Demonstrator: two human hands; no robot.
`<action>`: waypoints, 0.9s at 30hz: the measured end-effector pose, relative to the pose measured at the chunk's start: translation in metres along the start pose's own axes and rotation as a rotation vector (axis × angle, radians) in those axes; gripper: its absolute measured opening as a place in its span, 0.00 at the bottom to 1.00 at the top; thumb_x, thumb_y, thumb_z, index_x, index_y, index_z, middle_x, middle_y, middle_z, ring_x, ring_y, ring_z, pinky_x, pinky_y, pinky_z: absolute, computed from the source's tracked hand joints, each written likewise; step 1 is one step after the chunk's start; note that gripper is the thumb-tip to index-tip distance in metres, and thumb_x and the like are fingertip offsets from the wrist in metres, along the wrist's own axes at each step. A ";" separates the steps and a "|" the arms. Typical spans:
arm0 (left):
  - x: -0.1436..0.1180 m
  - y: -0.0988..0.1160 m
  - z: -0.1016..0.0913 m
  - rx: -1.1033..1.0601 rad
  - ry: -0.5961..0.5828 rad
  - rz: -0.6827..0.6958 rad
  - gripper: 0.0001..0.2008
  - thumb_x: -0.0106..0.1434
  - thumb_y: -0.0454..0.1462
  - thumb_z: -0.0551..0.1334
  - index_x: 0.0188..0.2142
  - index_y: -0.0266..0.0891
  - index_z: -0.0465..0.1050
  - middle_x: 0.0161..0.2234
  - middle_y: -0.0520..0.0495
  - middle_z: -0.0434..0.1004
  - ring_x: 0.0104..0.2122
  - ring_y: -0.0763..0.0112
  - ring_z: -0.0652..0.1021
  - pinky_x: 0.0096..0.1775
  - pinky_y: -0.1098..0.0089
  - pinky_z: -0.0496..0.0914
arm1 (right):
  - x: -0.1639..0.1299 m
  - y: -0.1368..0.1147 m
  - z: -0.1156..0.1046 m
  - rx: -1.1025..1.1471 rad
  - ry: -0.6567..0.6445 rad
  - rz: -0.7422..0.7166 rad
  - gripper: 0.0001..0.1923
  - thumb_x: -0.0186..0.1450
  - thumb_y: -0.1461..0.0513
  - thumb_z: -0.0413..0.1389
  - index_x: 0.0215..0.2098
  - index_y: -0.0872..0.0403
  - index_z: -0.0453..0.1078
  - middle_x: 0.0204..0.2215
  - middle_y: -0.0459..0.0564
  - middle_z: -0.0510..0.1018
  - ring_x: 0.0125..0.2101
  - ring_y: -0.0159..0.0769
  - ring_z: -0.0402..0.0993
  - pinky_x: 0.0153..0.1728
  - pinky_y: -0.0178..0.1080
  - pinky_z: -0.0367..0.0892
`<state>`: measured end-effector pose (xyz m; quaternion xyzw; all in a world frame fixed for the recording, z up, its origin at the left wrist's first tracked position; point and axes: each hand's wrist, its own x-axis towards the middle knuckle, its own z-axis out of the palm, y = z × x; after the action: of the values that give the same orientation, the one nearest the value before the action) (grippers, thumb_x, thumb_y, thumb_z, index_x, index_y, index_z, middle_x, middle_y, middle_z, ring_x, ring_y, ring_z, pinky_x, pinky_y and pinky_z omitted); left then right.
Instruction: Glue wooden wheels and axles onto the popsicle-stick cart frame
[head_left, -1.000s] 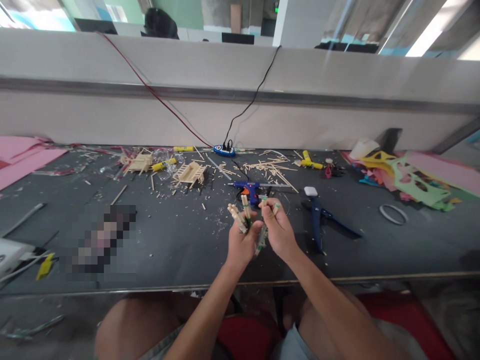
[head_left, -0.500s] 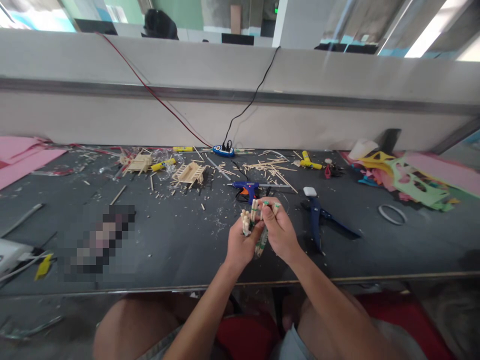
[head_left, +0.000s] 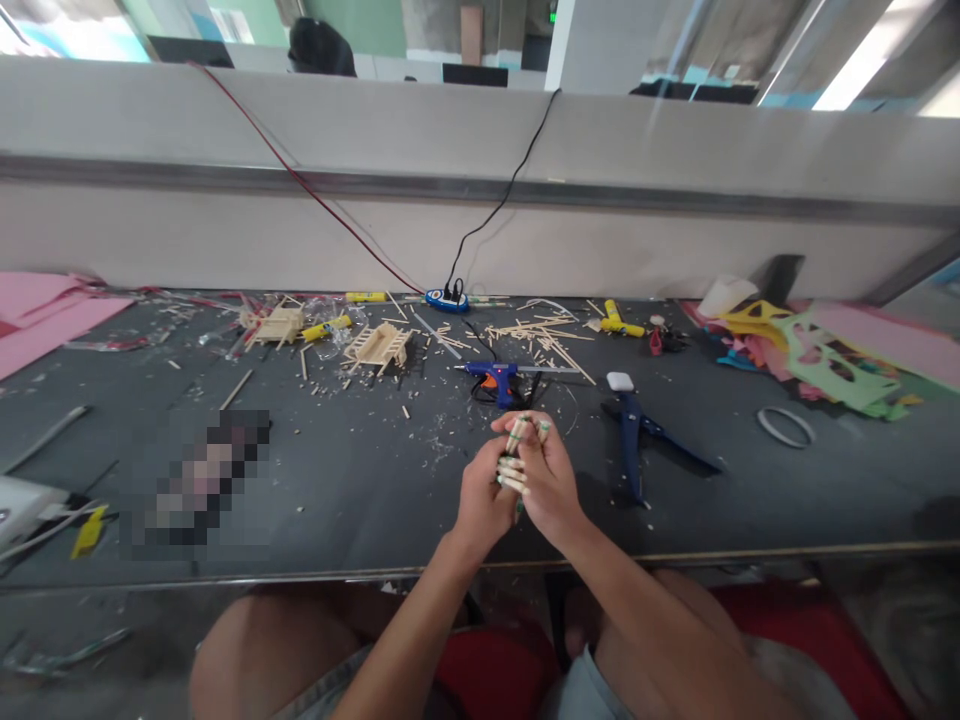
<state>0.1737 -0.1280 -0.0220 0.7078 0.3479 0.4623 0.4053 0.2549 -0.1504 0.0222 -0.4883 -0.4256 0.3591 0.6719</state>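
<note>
Both my hands are closed together around a small bunch of pale wooden sticks [head_left: 513,474] with green-marked wrapping, above the front part of the dark table. My left hand [head_left: 484,490] wraps the bunch from the left. My right hand [head_left: 551,485] grips it from the right, its thumb lying over the top. Several stick ends stick out between the fingers, pointing different ways; the rest is hidden by my palms. Just beyond my fingertips lies a blue glue gun [head_left: 499,380] with an orange trigger.
Two small stick-built models [head_left: 379,346] stand at the back left, near yellow tubes [head_left: 328,328]. Loose sticks [head_left: 536,335] lie scattered by a blue power strip [head_left: 447,300]. To the right are a dark blue cutter tool [head_left: 631,450], a grey ring [head_left: 785,427] and coloured sheets [head_left: 832,360].
My hands have drawn closer together around the sticks. The ends that pointed up and apart are now tilted and more covered by my fingers. The table things stay put.
</note>
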 end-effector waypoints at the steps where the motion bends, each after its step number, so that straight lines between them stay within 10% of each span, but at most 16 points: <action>1: -0.001 -0.001 0.001 0.004 0.001 0.009 0.15 0.55 0.31 0.56 0.44 0.39 0.69 0.37 0.47 0.75 0.35 0.69 0.74 0.38 0.71 0.67 | -0.002 0.000 0.001 0.010 0.006 -0.005 0.13 0.65 0.52 0.47 0.34 0.51 0.65 0.32 0.48 0.73 0.29 0.31 0.68 0.28 0.34 0.64; 27: 0.007 0.026 0.001 -0.071 -0.068 0.025 0.13 0.60 0.37 0.54 0.44 0.41 0.70 0.41 0.44 0.71 0.41 0.63 0.71 0.44 0.67 0.67 | -0.006 0.007 0.006 -0.067 0.060 -0.013 0.14 0.65 0.54 0.44 0.30 0.52 0.66 0.25 0.46 0.71 0.25 0.31 0.67 0.28 0.36 0.62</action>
<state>0.1802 -0.1336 0.0038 0.7127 0.3083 0.4550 0.4359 0.2470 -0.1522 0.0153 -0.5183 -0.4203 0.3253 0.6700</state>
